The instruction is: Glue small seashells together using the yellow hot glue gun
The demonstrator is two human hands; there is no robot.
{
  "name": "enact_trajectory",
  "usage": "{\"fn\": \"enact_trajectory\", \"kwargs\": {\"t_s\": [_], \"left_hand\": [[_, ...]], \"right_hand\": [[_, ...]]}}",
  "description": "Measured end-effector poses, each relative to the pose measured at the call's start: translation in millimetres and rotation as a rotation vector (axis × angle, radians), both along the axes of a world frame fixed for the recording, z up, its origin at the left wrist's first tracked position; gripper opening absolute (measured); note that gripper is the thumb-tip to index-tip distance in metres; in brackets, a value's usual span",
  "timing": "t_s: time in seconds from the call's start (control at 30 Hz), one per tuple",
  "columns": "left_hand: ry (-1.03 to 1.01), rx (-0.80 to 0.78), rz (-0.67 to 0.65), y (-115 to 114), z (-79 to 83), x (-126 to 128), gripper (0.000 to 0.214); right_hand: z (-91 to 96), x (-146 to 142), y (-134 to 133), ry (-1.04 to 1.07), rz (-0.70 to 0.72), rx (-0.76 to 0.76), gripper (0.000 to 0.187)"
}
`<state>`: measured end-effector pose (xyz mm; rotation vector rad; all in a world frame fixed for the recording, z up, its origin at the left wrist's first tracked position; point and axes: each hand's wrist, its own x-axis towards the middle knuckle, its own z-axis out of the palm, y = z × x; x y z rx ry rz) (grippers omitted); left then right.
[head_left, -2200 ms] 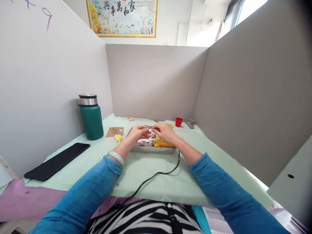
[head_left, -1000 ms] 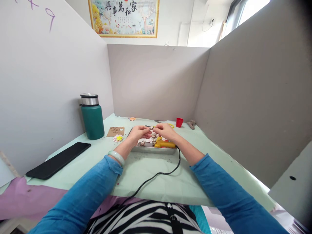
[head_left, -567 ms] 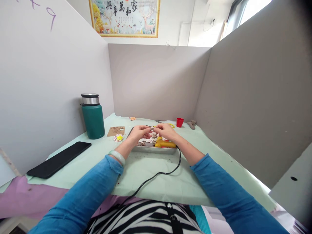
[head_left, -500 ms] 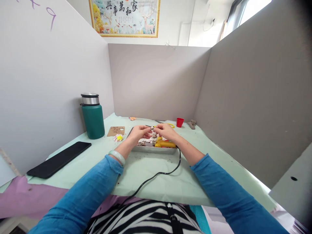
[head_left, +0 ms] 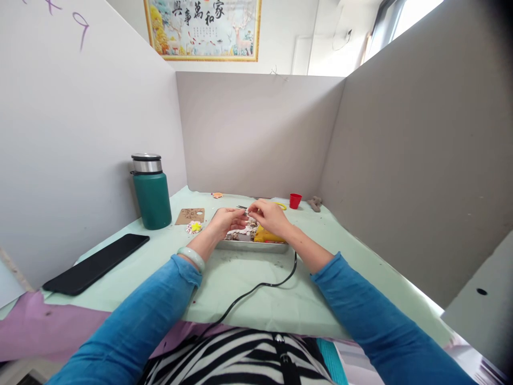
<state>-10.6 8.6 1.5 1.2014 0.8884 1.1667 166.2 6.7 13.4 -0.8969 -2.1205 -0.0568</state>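
Note:
Above a shallow metal tray [head_left: 252, 246], my left hand [head_left: 228, 221] and my right hand [head_left: 269, 216] are close together with fingertips pinched. Whatever small thing lies between the fingertips is too small and covered to name. In the tray are whitish and brown shell-like pieces [head_left: 247, 231] and a yellow glue gun [head_left: 266, 235], partly covered by my right hand and wrist. A black cord [head_left: 256, 287] runs from beside the tray toward my lap.
To the left stand a green bottle [head_left: 151, 195], a black flat case [head_left: 98, 263], a brown card [head_left: 189, 216] and a yellow-centred flower piece [head_left: 195, 228]. Behind are an orange piece [head_left: 217, 195], a yellow handle loop [head_left: 281, 206], a red cup [head_left: 295, 201] and a grey-brown lump [head_left: 315, 203]. Grey partitions [head_left: 260, 133] enclose the table.
My right hand has shifted slightly left and up, its fingers now over the left fingertips. My left hand stays nearly in place. The view has moved a little.

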Motion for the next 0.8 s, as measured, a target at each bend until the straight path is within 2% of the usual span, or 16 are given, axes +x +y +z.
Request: {"fn": "enact_trajectory", "kwargs": {"t_s": [0.17, 0.33, 0.5, 0.6, 0.8], "left_hand": [[0.032, 0.024, -0.026, 3.8, -3.7, -0.4, 0.021], [0.085, 0.022, -0.024, 1.6, -2.2, 1.3, 0.025], [0.133, 0.101, 0.039, -1.3, -1.6, 1.8, 0.034], [0.143, 0.158, 0.012, -2.4, -1.6, 1.8, 0.042], [0.171, 0.171, -0.017, -2.9, -0.9, 2.5, 0.037]], "right_hand": [[-1.9, 0.5, -0.5, -0.062, -0.059, 0.037, 0.013], [-1.6, 0.8, 2.9, -0.055, -0.085, -0.005, 0.012], [1.8, 1.6, 3.8, 0.050, -0.078, -0.243, 0.012], [7.1, 2.1, -0.9, 0.112, -0.041, -0.414, 0.011], [13.0, 1.5, -9.2, 0.251, 0.032, -0.661, 0.010]]}}
